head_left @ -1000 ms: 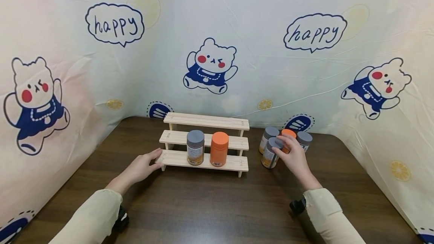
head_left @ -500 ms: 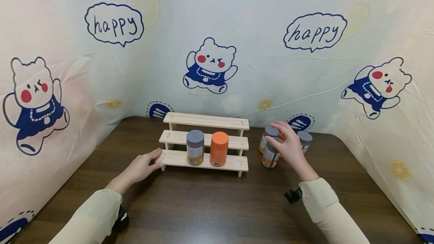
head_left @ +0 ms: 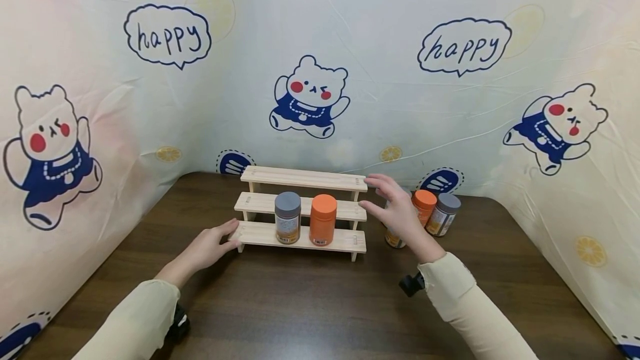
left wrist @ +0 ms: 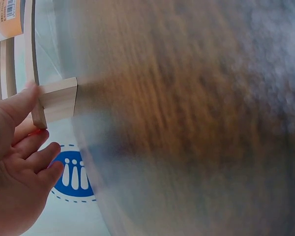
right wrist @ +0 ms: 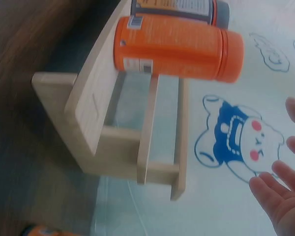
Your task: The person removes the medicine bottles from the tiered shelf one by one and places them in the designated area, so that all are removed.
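A three-tier wooden stand stands mid-table. My left hand holds the left end of its lowest board; in the left wrist view the thumb lies on the board, with fingers at its underside. A grey-lidded jar and an orange jar stand upright side by side on that lowest board. By the stand's right end is my right hand, its fingers spread and holding nothing. In the right wrist view the fingers are apart from the orange jar.
Right of the stand, another orange-lidded jar and a grey-lidded jar stand on the dark wooden table. Other jars there are partly hidden behind my right hand. A printed cloth hangs around the table's back and sides.
My right hand has moved left, from above the jar group to the stand's right end, with nothing in it. My left hand and the two jars on the stand have stayed put.
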Action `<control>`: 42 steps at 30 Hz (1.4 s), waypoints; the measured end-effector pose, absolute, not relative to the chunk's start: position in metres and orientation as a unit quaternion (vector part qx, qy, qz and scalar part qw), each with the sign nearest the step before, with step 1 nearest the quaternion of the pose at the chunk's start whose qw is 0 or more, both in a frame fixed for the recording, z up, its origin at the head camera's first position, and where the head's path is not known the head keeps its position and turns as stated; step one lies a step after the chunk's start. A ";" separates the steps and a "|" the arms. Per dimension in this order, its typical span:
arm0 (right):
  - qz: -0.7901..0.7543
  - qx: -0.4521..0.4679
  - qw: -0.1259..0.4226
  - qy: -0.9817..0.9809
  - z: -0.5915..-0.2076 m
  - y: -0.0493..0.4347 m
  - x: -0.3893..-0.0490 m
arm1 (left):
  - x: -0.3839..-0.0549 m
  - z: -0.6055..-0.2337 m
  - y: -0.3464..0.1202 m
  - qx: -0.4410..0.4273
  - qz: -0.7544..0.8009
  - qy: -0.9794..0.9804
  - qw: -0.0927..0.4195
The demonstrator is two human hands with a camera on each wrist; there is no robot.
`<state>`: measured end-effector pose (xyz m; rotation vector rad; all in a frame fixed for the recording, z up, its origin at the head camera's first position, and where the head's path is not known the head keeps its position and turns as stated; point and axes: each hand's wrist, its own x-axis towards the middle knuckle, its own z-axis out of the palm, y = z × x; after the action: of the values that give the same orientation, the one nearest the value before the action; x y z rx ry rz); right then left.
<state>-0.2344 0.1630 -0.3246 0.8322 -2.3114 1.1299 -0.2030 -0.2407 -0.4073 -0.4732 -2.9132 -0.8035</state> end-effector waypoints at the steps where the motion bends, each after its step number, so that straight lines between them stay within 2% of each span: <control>1: 0.407 0.307 0.215 -0.833 -0.325 0.160 -0.235 | -0.203 -0.407 -0.241 -0.154 -0.263 -0.952 0.041; 12: 0.407 0.346 0.166 -0.829 -0.338 0.132 -0.233 | -0.204 -0.409 -0.241 -0.154 -0.261 -0.952 0.043; 23: 0.409 0.386 0.167 -0.810 -0.352 0.111 -0.235 | -0.204 -0.411 -0.242 -0.152 -0.262 -0.952 0.043; 32: 0.425 0.372 0.155 -0.811 -0.362 0.101 -0.235 | -0.204 -0.410 -0.241 -0.149 -0.260 -0.953 0.039; 42: 0.436 0.356 0.165 -0.810 -0.365 0.098 -0.236 | -0.205 -0.412 -0.242 -0.148 -0.262 -0.953 0.038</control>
<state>-0.2363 0.0975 -0.3649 1.0134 -2.3077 1.2407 -0.2054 -0.2418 -0.4116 -0.4534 -2.9232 -0.8022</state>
